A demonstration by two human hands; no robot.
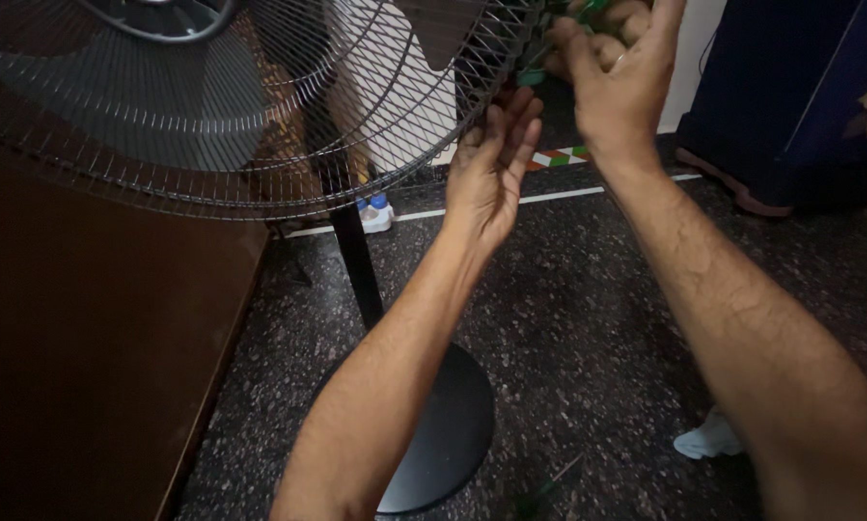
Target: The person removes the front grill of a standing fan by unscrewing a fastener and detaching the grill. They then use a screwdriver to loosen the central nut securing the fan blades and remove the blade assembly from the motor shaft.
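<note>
The round black wire fan guard [260,106] fills the upper left of your view, above a slim black pole [356,260] and round black base [453,425] on the dark speckled stone floor [588,318]. Your left hand [491,174] presses flat and open against the guard's right rim, gripping nothing. Your right hand [621,82] pinches a small green piece [532,75] at that rim with thumb and fingertips. A dark brown wooden tabletop [86,338] lies at left.
</note>
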